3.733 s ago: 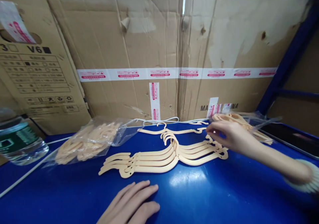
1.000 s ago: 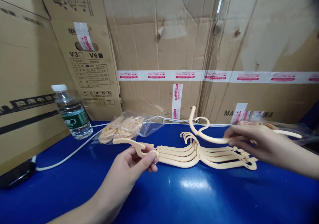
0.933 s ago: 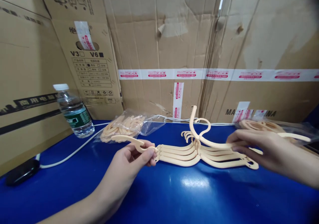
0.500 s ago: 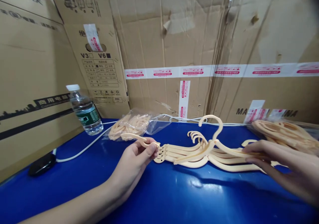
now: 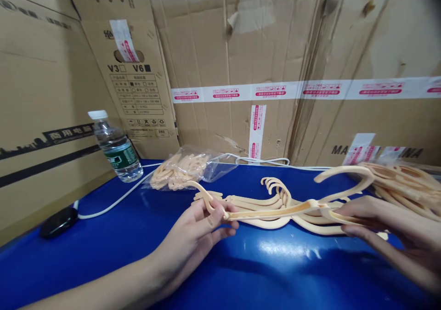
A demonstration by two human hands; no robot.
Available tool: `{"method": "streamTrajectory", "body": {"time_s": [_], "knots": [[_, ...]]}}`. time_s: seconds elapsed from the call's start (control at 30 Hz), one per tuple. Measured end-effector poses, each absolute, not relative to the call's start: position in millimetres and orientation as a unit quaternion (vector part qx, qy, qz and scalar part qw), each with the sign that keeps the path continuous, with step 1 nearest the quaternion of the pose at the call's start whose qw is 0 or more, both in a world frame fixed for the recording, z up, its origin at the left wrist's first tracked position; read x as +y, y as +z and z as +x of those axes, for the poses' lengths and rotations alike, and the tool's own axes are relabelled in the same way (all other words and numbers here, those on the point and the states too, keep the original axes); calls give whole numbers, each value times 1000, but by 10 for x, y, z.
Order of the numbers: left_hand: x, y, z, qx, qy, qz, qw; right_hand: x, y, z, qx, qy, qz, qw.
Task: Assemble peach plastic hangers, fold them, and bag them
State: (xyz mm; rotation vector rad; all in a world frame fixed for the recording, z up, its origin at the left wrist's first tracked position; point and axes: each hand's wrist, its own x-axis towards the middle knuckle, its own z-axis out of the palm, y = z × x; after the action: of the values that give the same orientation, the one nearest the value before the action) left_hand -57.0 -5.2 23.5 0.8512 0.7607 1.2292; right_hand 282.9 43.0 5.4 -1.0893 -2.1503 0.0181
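Observation:
A cream plastic hanger (image 5: 275,212) is held tilted above the table, its hook leaning to the right. My right hand (image 5: 389,232) is closed on the hanger's right arm, near the middle joint. At the hanger's left end, the thumb and fingers of my left hand (image 5: 203,229) pinch a small curved cream piece (image 5: 203,193) against the arm's tip. Whether piece and tip are joined I cannot tell, as fingers cover part of them. Behind and below lies a row of similar hangers (image 5: 265,222), their small hooks standing up together.
A clear bag of curved cream pieces (image 5: 182,167) lies at the back left, a bag of hanger parts (image 5: 406,186) at the right. A water bottle (image 5: 119,151), a black device (image 5: 58,222) and a white cable (image 5: 110,206) are on the left. Cardboard (image 5: 220,53) walls the blue table (image 5: 262,278).
The hanger has tilted over, its hook swinging right and its left arm rising off the row to meet the curved piece in my left hand. That hand shifted slightly right and down.

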Motion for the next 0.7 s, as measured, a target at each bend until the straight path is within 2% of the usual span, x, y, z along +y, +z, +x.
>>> {"method": "streamTrajectory", "body": {"time_s": [0.57,0.7], "knots": [[-59,238,-582,332,526,338,706,383,-48,2843,-808,22,-438,394],[-64,251,-569,335,529,330,707,368,-131,2884,-793,-17,-450,411]]}}
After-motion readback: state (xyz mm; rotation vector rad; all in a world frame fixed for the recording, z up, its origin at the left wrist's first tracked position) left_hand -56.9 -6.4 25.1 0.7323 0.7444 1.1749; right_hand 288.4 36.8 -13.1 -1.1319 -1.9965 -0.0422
